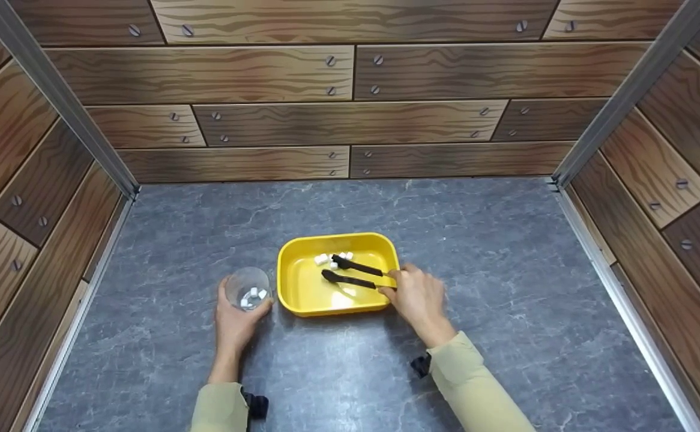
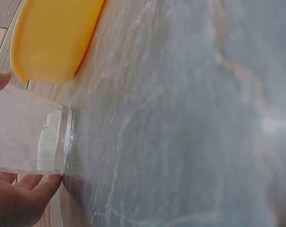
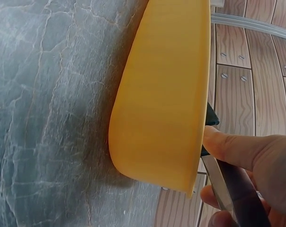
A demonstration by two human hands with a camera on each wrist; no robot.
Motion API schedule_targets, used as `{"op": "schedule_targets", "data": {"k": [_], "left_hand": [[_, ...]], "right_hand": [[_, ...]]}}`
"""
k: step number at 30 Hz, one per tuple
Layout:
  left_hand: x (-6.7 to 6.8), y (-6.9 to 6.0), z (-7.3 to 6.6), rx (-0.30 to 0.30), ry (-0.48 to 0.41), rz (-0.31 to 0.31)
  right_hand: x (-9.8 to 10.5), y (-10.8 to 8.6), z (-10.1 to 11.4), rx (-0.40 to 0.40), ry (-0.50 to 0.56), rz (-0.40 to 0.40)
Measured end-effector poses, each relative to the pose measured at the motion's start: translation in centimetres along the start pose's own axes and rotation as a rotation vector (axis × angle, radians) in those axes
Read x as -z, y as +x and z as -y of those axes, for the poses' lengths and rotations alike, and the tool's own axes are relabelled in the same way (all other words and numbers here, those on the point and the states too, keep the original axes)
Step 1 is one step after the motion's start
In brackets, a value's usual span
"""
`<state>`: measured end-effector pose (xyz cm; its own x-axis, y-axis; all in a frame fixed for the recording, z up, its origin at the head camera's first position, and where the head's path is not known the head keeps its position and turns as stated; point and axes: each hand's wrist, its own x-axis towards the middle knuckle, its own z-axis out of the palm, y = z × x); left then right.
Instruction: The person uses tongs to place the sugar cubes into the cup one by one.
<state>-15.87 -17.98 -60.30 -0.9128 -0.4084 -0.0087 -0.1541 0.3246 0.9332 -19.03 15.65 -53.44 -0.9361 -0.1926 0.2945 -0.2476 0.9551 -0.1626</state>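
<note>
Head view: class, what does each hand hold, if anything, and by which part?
The left hand holds the clear cup by its side wall; the right hand holds the tongs by their arms, behind the black tips.

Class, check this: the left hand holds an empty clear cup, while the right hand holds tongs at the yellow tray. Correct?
No: the clear cup is not empty; the head view shows white cubes inside. The left hand holds it, while the right hand holds tongs at the yellow tray.

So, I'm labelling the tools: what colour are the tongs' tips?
Black; the tongs' tips show best in the head view.
</note>
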Motion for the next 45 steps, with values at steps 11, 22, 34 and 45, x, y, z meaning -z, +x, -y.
{"op": "schedule_targets", "data": {"k": [11, 22, 34, 45], "left_hand": [[0.0, 0.02, 0.07, -0.011, -0.013, 0.001], [-0.07, 0.08, 0.18, -0.007, -0.004, 0.009], [-0.04, 0.07, 0.22, -0.014, -0.009, 0.001], [-0.06, 0.05, 0.14, 0.007, 0.012, 0.011]], "right_hand": [[-0.04, -0.02, 0.09, -0.001, 0.011, 0.0], [-0.15, -0.21, 0.15, 0.027, 0.033, -0.027], [-0.39, -0.3, 0.12, 0.032, 0.038, -0.033], [-0.42, -0.44, 0.01, 0.049, 0.04, -0.068]]}}
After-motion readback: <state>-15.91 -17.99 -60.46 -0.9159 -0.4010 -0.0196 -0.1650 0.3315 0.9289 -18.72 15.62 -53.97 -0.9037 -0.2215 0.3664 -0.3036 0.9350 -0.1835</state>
